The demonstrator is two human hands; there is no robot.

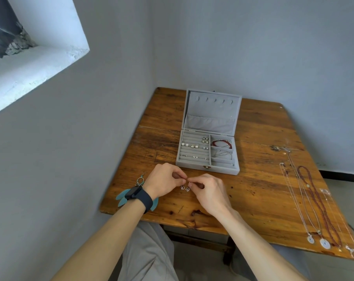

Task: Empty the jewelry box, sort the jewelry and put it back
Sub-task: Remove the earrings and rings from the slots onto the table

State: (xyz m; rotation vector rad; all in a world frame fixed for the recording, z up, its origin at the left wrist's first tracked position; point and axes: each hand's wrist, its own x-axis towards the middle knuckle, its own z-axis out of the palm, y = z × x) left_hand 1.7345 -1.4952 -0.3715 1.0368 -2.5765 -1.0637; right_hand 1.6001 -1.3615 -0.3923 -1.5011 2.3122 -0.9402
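A grey velvet jewelry box (207,168) stands open on the wooden table (259,189), its lid upright. Pearl earrings (190,145) and small studs sit in its ring rows; a red bracelet (222,143) and thin chains lie in the right compartments. In front of the box, my left hand (165,180) and my right hand (209,191) meet fingertip to fingertip. Each pinches the top of a small heart-shaped drop earring (185,188), and the pair hangs just above the table.
Teal feather earrings (140,181) lie partly under my left wrist at the table's left edge. Several necklaces (314,209), silver chains with round pendants and a dark red bead string, lie stretched along the right side. Walls close in on the left and back.
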